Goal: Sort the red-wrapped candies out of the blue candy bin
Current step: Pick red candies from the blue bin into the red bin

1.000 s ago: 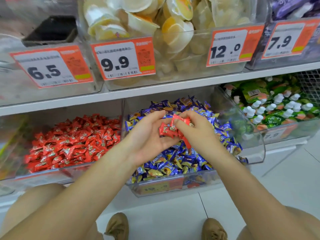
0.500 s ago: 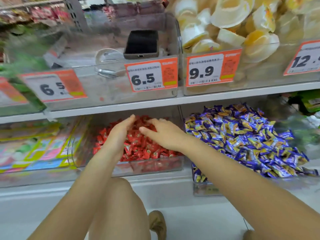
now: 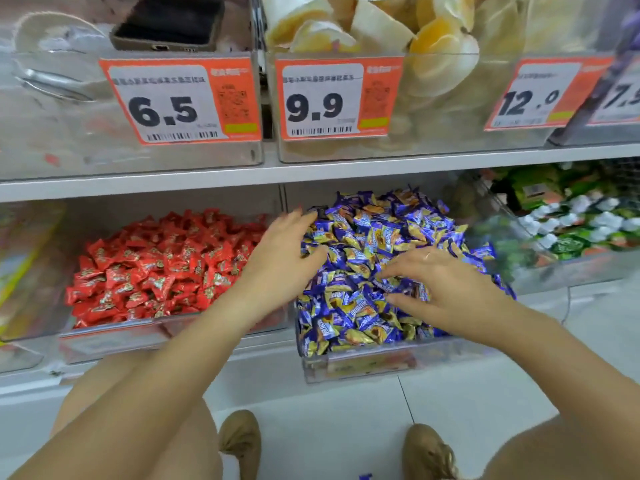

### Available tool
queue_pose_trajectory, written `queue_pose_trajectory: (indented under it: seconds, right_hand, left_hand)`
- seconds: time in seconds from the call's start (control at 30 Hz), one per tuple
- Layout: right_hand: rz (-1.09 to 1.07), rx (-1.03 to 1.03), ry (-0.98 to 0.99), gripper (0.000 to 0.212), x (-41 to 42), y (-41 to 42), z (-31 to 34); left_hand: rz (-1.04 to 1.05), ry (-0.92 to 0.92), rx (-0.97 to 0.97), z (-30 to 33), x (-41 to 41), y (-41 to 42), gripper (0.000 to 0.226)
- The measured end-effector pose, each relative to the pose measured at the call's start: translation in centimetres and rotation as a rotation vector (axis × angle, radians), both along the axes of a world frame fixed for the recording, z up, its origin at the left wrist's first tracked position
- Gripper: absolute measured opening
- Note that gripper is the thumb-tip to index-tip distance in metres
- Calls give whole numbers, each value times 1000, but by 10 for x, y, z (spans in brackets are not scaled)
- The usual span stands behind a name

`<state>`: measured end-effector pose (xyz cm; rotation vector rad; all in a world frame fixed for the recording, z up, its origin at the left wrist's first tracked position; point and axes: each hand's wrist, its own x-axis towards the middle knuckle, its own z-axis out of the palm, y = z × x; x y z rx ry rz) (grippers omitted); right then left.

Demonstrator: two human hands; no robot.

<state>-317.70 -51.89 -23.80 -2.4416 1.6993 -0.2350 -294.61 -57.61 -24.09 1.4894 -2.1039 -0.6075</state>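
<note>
Shop shelf: left hand (image 3: 284,251) and right hand (image 3: 446,292) rest spread, empty, on blue candies (image 3: 374,237).

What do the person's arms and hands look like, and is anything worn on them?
Both forearms are bare, with no sleeves visible up to the frame edge. The left hand shows no ring, watch or glove. The right hand has what looks like a thin pale ring on one finger; it is too small to be certain. No wristbands show.

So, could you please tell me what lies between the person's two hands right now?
In the head view, only heaped blue-wrapped candies lie between the left hand and the right hand; no red wrapper shows there.
</note>
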Motion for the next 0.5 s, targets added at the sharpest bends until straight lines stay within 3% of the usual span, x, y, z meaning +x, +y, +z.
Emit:
queue_pose_trajectory:
  seconds: [0.13, 0.23, 0.5]
  right_hand:
    - [235, -19, 23, 46, 36, -13, -15]
    - [342, -24, 140, 54, 48, -30, -32]
    - [279, -99, 416, 45, 11, -68, -31]
  left_hand:
    - [-10, 80, 40, -9, 1, -7, 57]
    - [-27, 33, 17, -11, 5, -11, 57]
    - [-52, 37, 9, -14, 8, -14, 57]
